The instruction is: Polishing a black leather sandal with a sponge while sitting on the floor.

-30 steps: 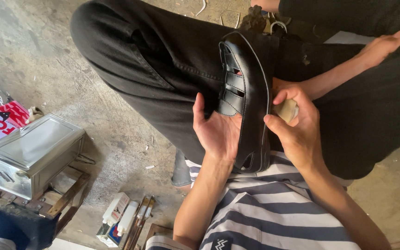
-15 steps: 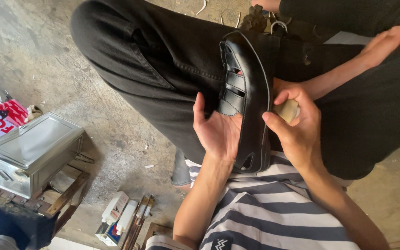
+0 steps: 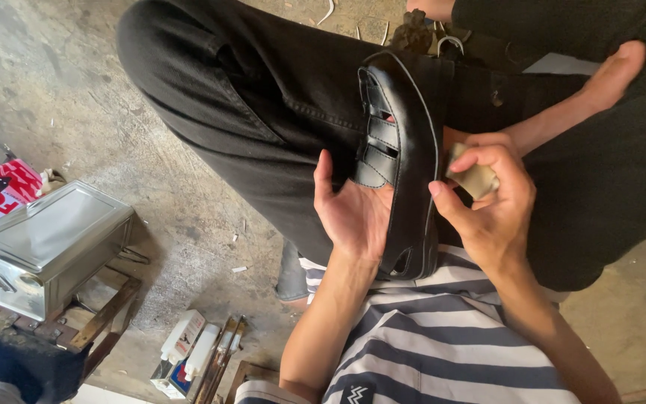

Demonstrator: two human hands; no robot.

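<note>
Little has changed since the earlier frames: the black sandal (image 3: 405, 164) still rests on edge across the lap, and the right hand (image 3: 487, 206) has shifted only slightly along its sole. The left hand (image 3: 353, 213) cups the strapped upper, palm up, fingers loosely spread. The right hand's fingers pinch a small tan block (image 3: 474, 178) just beside the sole edge.

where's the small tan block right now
In the head view, right of centre: the small tan block is pinched in the right hand, just right of the black leather sandal that the left hand supports.
</note>
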